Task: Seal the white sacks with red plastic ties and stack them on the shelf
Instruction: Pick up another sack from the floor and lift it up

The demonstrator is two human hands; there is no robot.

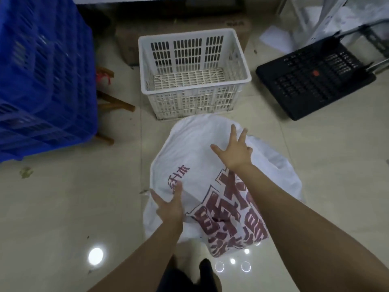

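A full white sack (pixel 189 157) with large red printed characters lies on the tiled floor in front of me. My left hand (pixel 168 205) reaches over its near left side with fingers spread, holding nothing. Spread wide and empty, my right hand (pixel 235 150) hovers over the sack's far upper part. Whether either palm touches the fabric is unclear. Some red ties (pixel 103 76) lie on a wooden stool at the left.
An empty white slatted crate (pixel 242 81) stands just beyond the sack. Stacked blue crates (pixel 42 81) fill the left. A black perforated crate (pixel 311 81) sits at the right, with metal shelf legs (pixel 303 20) and a cardboard box (pixel 128 45) behind. My dark shoes (pixel 205 268) are at the bottom.
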